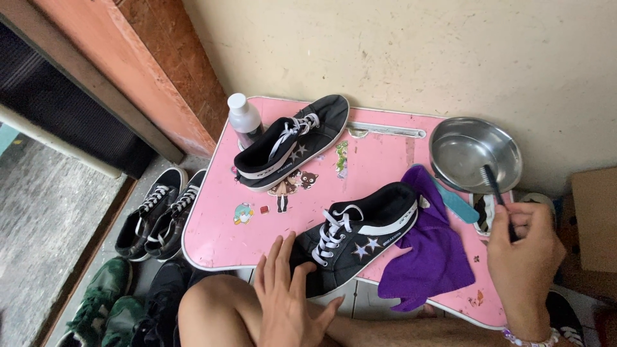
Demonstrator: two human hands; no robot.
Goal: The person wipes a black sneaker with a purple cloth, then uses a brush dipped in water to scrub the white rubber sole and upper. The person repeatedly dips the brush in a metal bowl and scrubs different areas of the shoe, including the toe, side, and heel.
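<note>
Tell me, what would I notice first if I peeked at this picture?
Probably the bright pink table with cartoon stickers, and the two black sneakers with white stars: one sneaker at the back, the other sneaker at the front edge under the left hand. Next, the purple cloth and the shiny metal bowl, where the right hand holds a dark brush.

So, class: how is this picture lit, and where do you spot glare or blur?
Head view: soft, even light with faint shadows; mild sheen inside the steel bowl; the right hand with its brush looks slightly blurred; the near shoe under the left hand is sharp.
</note>
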